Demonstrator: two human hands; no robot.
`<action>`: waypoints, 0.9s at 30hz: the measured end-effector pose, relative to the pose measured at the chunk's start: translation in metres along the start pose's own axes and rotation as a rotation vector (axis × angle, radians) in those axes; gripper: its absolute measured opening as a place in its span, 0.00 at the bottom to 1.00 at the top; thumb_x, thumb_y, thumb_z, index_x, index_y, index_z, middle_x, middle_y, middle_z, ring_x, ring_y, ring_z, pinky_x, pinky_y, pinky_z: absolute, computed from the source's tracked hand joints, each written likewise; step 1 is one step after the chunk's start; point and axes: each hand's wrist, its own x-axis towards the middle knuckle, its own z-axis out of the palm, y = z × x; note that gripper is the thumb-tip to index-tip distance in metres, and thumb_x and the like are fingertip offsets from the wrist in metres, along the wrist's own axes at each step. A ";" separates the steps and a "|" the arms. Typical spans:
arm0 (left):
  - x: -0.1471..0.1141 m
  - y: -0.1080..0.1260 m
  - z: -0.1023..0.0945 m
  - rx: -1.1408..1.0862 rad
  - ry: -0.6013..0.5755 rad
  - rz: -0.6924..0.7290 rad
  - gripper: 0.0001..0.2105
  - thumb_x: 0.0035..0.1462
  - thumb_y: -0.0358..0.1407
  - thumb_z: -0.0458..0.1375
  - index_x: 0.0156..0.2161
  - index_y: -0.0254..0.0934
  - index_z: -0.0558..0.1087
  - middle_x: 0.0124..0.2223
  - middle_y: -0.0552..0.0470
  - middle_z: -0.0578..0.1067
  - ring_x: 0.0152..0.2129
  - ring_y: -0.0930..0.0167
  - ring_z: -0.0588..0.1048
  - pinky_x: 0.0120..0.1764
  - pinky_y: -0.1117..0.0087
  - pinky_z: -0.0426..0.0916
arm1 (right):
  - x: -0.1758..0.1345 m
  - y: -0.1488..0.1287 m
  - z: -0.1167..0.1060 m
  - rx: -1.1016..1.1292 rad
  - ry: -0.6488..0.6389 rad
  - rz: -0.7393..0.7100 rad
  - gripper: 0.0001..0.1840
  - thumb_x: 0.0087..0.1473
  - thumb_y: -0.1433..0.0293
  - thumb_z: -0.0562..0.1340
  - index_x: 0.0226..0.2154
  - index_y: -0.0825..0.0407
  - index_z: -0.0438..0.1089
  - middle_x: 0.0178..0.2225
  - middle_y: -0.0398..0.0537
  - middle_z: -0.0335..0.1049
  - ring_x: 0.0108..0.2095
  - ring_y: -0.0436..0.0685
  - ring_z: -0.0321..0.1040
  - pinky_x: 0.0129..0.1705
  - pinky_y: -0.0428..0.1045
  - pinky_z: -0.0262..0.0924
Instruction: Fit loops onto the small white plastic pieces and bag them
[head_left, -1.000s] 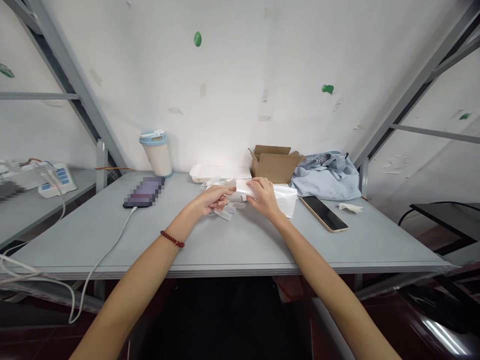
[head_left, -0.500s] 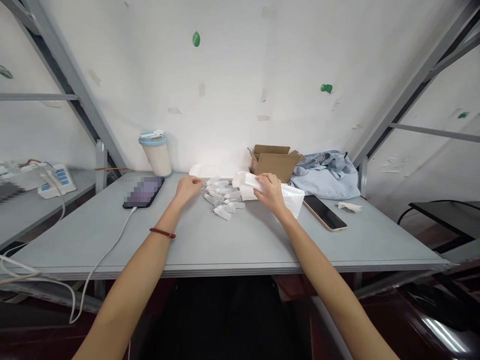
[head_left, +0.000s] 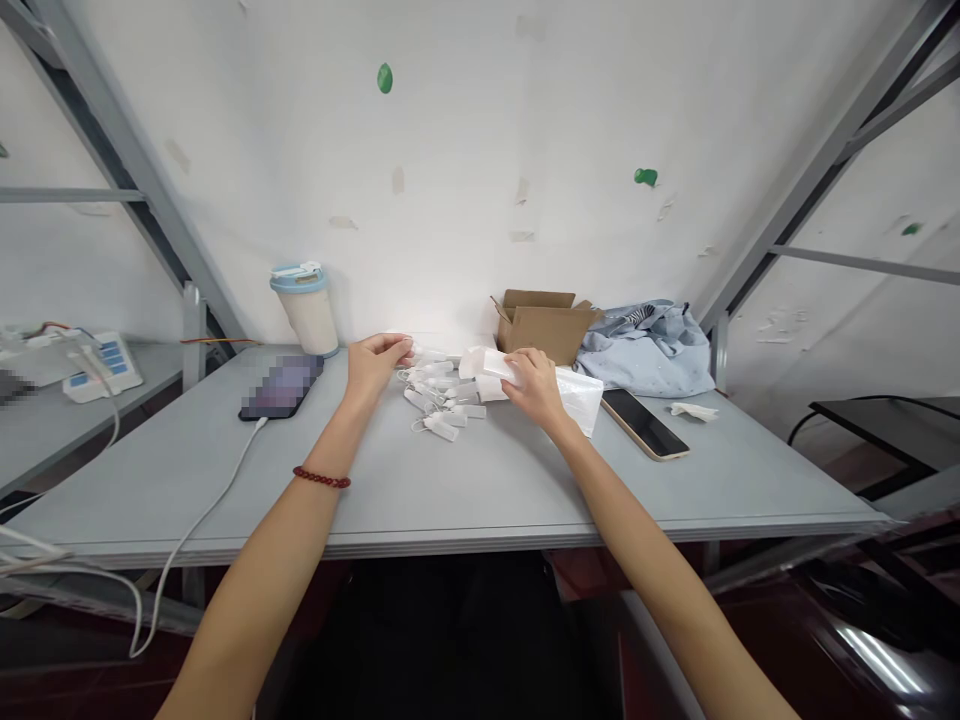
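My left hand (head_left: 375,362) is closed in a pinch at the far left of a pile of small translucent white tag-like pieces with thin loops (head_left: 442,392). One such piece (head_left: 426,353) hangs from its fingertips, slightly above the pile. To the right, my right hand (head_left: 537,385) is wrapped round a white plastic bag (head_left: 581,398). The bag's open-looking end (head_left: 480,363) points left toward the pile, and its other end sticks out beyond the wrist. My fingers hide the bag's middle.
An open cardboard box (head_left: 544,330) and a light blue cloth (head_left: 645,350) lie at the back. A phone (head_left: 645,424) and crumpled tissue (head_left: 694,411) are at right. A charging phone (head_left: 281,387), its cable (head_left: 214,510) and a lidded cup (head_left: 306,310) stand left.
My left hand has risen slightly from the pile, lifting one tag-like piece. My right hand keeps hold of the bag nearly in place. The whole view has shifted a little.
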 end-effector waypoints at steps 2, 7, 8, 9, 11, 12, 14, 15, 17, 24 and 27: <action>-0.006 0.001 0.007 -0.074 -0.067 -0.026 0.12 0.40 0.39 0.65 0.29 0.32 0.76 0.26 0.51 0.76 0.26 0.71 0.74 0.36 0.68 0.71 | 0.000 0.000 0.000 0.001 -0.002 -0.007 0.16 0.45 0.73 0.60 0.41 0.50 0.67 0.43 0.53 0.68 0.45 0.64 0.61 0.45 0.56 0.53; -0.020 -0.005 0.024 -0.134 -0.205 -0.107 0.15 0.35 0.41 0.69 0.29 0.32 0.77 0.28 0.49 0.78 0.29 0.68 0.76 0.39 0.65 0.71 | -0.001 -0.006 0.002 0.010 -0.008 -0.032 0.16 0.45 0.73 0.60 0.41 0.51 0.67 0.43 0.53 0.67 0.45 0.63 0.61 0.45 0.56 0.53; -0.022 -0.006 0.027 -0.148 -0.235 -0.129 0.16 0.34 0.42 0.70 0.29 0.33 0.77 0.29 0.48 0.79 0.30 0.67 0.76 0.40 0.64 0.71 | -0.001 -0.008 0.002 0.011 -0.015 -0.042 0.16 0.46 0.73 0.60 0.41 0.51 0.67 0.43 0.53 0.67 0.45 0.63 0.61 0.46 0.56 0.53; -0.024 -0.006 0.029 -0.164 -0.264 -0.149 0.17 0.33 0.42 0.71 0.29 0.33 0.78 0.29 0.48 0.79 0.30 0.67 0.76 0.40 0.64 0.71 | -0.002 -0.011 0.002 0.014 -0.024 -0.053 0.16 0.46 0.72 0.60 0.41 0.51 0.67 0.43 0.53 0.67 0.46 0.63 0.61 0.46 0.56 0.53; -0.027 -0.007 0.031 -0.188 -0.312 -0.174 0.19 0.31 0.42 0.72 0.30 0.32 0.78 0.30 0.47 0.79 0.31 0.66 0.77 0.41 0.63 0.71 | -0.002 -0.016 0.002 0.017 -0.044 -0.073 0.16 0.47 0.72 0.60 0.42 0.51 0.67 0.43 0.53 0.67 0.46 0.63 0.61 0.47 0.56 0.53; -0.028 -0.007 0.032 -0.194 -0.331 -0.181 0.19 0.31 0.42 0.72 0.30 0.32 0.78 0.30 0.47 0.79 0.32 0.65 0.77 0.42 0.63 0.70 | -0.002 -0.018 0.002 0.017 -0.053 -0.080 0.16 0.47 0.72 0.60 0.42 0.51 0.67 0.44 0.53 0.66 0.46 0.62 0.61 0.47 0.56 0.53; -0.028 -0.006 0.031 -0.212 -0.359 -0.195 0.20 0.30 0.42 0.73 0.30 0.32 0.78 0.31 0.46 0.80 0.33 0.65 0.77 0.43 0.62 0.70 | -0.002 -0.021 0.002 0.021 -0.063 -0.088 0.16 0.48 0.72 0.60 0.43 0.50 0.66 0.44 0.53 0.66 0.46 0.62 0.61 0.47 0.56 0.53; -0.028 -0.006 0.030 -0.231 -0.371 -0.205 0.20 0.30 0.41 0.73 0.30 0.32 0.78 0.32 0.45 0.80 0.33 0.64 0.78 0.43 0.62 0.70 | -0.002 -0.022 0.001 0.025 -0.062 -0.089 0.16 0.48 0.72 0.59 0.43 0.50 0.66 0.44 0.53 0.66 0.46 0.62 0.61 0.47 0.56 0.53; -0.027 -0.006 0.028 -0.278 -0.391 -0.222 0.20 0.29 0.41 0.73 0.31 0.32 0.78 0.33 0.44 0.80 0.33 0.64 0.78 0.44 0.62 0.69 | -0.002 -0.022 0.000 0.039 -0.049 -0.087 0.17 0.48 0.72 0.59 0.43 0.51 0.67 0.45 0.54 0.66 0.47 0.62 0.61 0.47 0.55 0.53; -0.024 -0.006 0.028 -0.245 -0.237 -0.159 0.17 0.30 0.41 0.73 0.29 0.35 0.79 0.30 0.49 0.79 0.28 0.70 0.73 0.32 0.70 0.66 | 0.000 -0.023 -0.005 0.090 -0.013 -0.112 0.18 0.47 0.70 0.60 0.44 0.51 0.67 0.44 0.54 0.66 0.46 0.62 0.62 0.46 0.55 0.54; -0.022 -0.006 0.027 -0.232 -0.216 -0.183 0.17 0.31 0.42 0.73 0.29 0.36 0.80 0.31 0.50 0.79 0.29 0.71 0.72 0.30 0.72 0.64 | 0.001 -0.025 -0.007 0.135 0.019 -0.133 0.17 0.47 0.69 0.60 0.43 0.51 0.68 0.43 0.54 0.67 0.45 0.61 0.63 0.46 0.55 0.55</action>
